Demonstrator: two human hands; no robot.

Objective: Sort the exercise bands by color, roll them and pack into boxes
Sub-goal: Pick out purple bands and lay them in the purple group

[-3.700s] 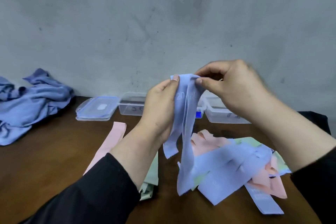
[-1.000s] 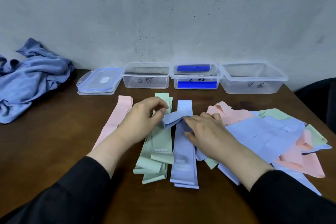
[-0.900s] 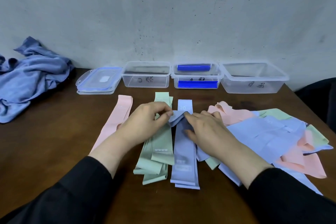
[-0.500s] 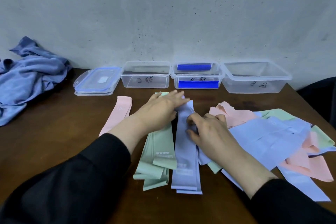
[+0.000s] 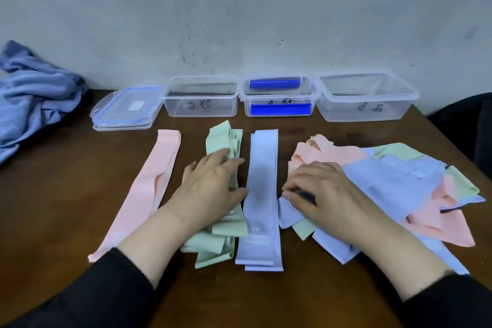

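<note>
Three sorted lots lie side by side on the brown table [image 5: 53,221]: a pink band [image 5: 149,189], a stack of green bands [image 5: 226,141] and a flat stack of blue bands [image 5: 262,194]. My left hand [image 5: 213,189] rests flat on the green stack, its fingers straight. To the right of the blue stack, my right hand [image 5: 319,192] lies on the mixed pile of blue, pink and green bands [image 5: 394,184], fingertips curled down on a blue band's edge. Along the wall stand three clear boxes: left [image 5: 201,100], middle [image 5: 278,96], right [image 5: 367,97].
Stacked clear lids with blue seals [image 5: 125,109] lie left of the boxes. A crumpled blue cloth [image 5: 32,96] fills the table's far left corner. A dark object [image 5: 468,130] stands off the right edge. The grey wall is close behind the boxes.
The blue band held up earlier now lies flat on the blue stack. My left hand slid off it onto the green stack. My right hand moved right onto the mixed pile.
</note>
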